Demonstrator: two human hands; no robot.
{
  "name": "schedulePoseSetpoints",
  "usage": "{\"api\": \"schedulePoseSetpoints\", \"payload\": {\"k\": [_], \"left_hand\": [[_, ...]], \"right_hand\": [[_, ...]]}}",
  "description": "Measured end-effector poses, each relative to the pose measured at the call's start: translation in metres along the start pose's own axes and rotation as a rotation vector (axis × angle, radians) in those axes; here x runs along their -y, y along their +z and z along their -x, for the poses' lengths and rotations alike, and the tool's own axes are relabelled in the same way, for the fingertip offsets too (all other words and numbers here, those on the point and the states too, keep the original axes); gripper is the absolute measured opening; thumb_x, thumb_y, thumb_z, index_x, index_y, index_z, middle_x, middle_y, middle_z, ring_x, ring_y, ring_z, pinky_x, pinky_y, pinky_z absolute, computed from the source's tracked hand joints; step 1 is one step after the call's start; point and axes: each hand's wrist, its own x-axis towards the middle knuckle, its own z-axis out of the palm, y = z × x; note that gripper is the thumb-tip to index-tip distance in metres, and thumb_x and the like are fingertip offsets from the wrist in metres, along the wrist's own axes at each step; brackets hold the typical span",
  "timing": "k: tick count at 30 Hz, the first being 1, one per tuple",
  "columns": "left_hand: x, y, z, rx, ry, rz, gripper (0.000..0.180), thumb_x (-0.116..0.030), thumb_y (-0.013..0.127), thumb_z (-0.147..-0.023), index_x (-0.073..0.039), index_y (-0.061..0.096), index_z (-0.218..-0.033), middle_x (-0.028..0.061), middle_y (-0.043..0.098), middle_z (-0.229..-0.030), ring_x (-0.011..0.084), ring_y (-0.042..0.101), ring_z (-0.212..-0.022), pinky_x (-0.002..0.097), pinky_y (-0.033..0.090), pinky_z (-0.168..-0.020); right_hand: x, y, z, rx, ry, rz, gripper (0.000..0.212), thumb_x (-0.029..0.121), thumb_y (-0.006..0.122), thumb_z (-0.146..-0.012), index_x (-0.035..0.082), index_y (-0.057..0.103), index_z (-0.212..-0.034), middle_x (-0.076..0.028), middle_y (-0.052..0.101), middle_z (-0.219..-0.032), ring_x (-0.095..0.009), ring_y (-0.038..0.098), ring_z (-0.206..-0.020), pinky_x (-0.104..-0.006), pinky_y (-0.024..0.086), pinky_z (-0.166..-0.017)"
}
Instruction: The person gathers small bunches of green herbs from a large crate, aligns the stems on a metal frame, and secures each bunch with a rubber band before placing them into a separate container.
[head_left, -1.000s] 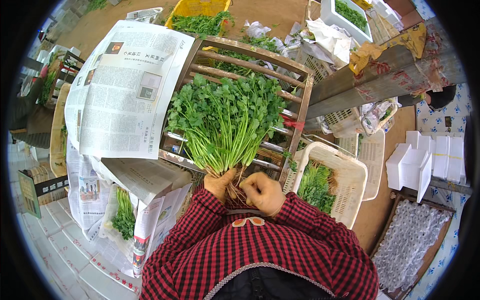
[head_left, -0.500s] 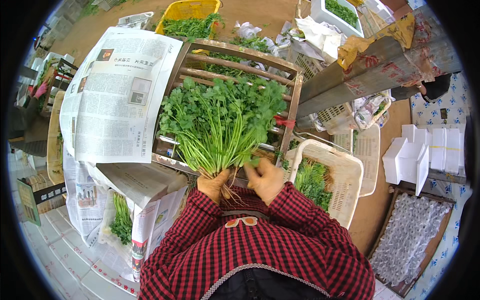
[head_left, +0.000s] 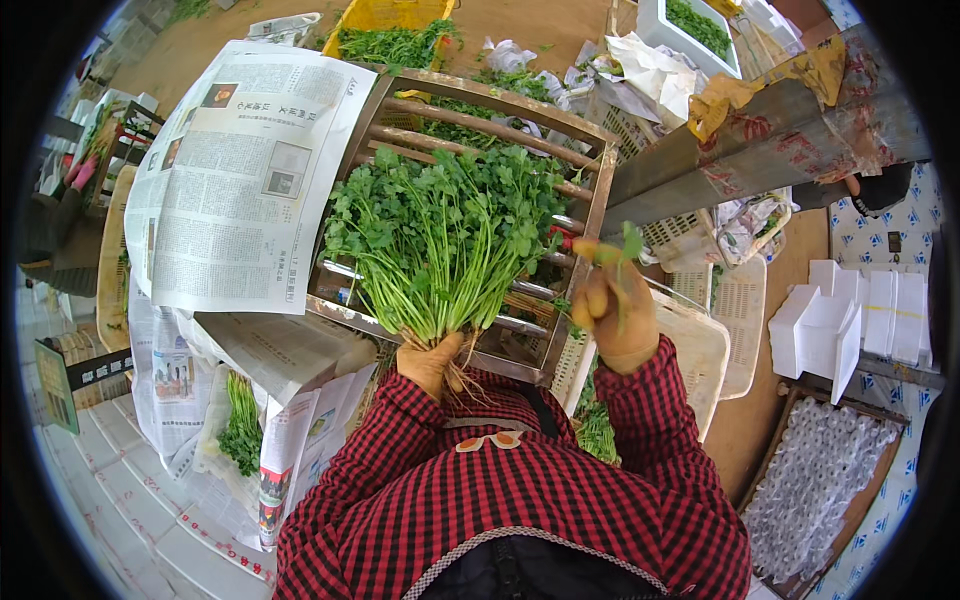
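- A broad sheet of printed newspaper (head_left: 240,180), grey text with a few small colour pictures, lies spread at the far left, overlapping the left rim of a slatted wooden crate (head_left: 480,110).
- More folded newspaper sheets (head_left: 290,400) with red and blue print hang down at the near left, beside a small bundle of green stems (head_left: 240,425).
- A small dark green sign with pale lettering (head_left: 57,385) stands at the near left edge.
- A stack of white folded cartons (head_left: 850,320) sits at the right; below it lies a clear bag packed with white tubes (head_left: 820,490).
- A yellow plastic basket (head_left: 395,20) holding greens stands at the far middle, and a white tray of greens (head_left: 690,25) at the far right.
- A white perforated plastic basket (head_left: 700,340) lies right of the crate, just beside the right hand.
- The left hand (head_left: 430,362), sleeved in red and black check, grips the root end of a full bunch of leafy green coriander (head_left: 450,230); the fingers are closed around the stems, and the leaves fan out above the crate slats.
- The right hand (head_left: 620,315) is raised apart from the bunch, at the crate's right rim, fingers curled together and pinching a single green sprig (head_left: 628,245) that stands up from the fingertips.
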Motion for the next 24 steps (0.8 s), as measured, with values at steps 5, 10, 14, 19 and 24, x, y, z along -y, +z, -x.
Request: {"api": "schedulePoseSetpoints", "payload": {"k": [5,10,14,19,24], "left_hand": [[0.015,-0.005,-0.007,0.059,0.087,0.098,0.035,-0.002,0.079,-0.087,0.006,0.067,-0.119,0.0132,0.074,-0.113,0.0216,0.071,-0.099,0.0353,0.058,-0.088],[0.012,-0.001,-0.009,0.013,0.056,0.062,0.027,0.003,0.074,-0.089,0.002,0.068,-0.115,0.0102,0.073,-0.104,0.0208,0.071,-0.088,0.0333,0.059,-0.082],[0.016,-0.009,-0.014,0.091,0.108,-0.027,0.03,-0.015,0.076,-0.092,0.0,0.065,-0.115,0.0094,0.072,-0.104,0.0211,0.069,-0.091,0.0352,0.058,-0.08],[0.047,-0.017,-0.034,0.242,-0.003,0.537,0.019,-0.01,0.064,-0.1,0.001,0.06,-0.114,0.0106,0.069,-0.103,0.0232,0.066,-0.094,0.0375,0.057,-0.083],[0.043,-0.015,-0.037,0.254,0.015,0.284,0.031,-0.004,0.07,-0.094,0.004,0.057,-0.122,0.0117,0.068,-0.116,0.0214,0.065,-0.105,0.0362,0.055,-0.093]], "right_hand": [[-0.045,0.003,0.017,-0.279,0.243,0.502,0.032,0.028,0.057,-0.104,0.001,0.067,-0.118,-0.006,0.068,-0.074,-0.013,0.064,-0.056,-0.0249,0.047,-0.052],[-0.082,0.061,0.008,0.435,-0.476,1.256,0.038,0.019,0.072,-0.09,0.006,0.068,-0.125,-0.011,0.073,-0.092,-0.028,0.07,-0.081,-0.0372,0.055,-0.073],[-0.12,0.09,-0.032,0.56,-0.31,1.694,0.05,0.039,0.076,-0.084,0.012,0.069,-0.126,-0.014,0.072,-0.103,-0.032,0.067,-0.091,-0.043,0.054,-0.082],[-0.129,0.075,-0.045,0.479,-0.306,1.682,0.056,0.049,0.077,-0.082,0.02,0.068,-0.13,-0.008,0.07,-0.09,-0.029,0.066,-0.085,-0.0414,0.054,-0.078],[-0.111,0.116,-0.039,0.506,-0.455,1.836,0.064,0.043,0.08,-0.08,0.02,0.062,-0.138,-0.003,0.067,-0.073,-0.025,0.064,-0.075,-0.0414,0.052,-0.074]]}}
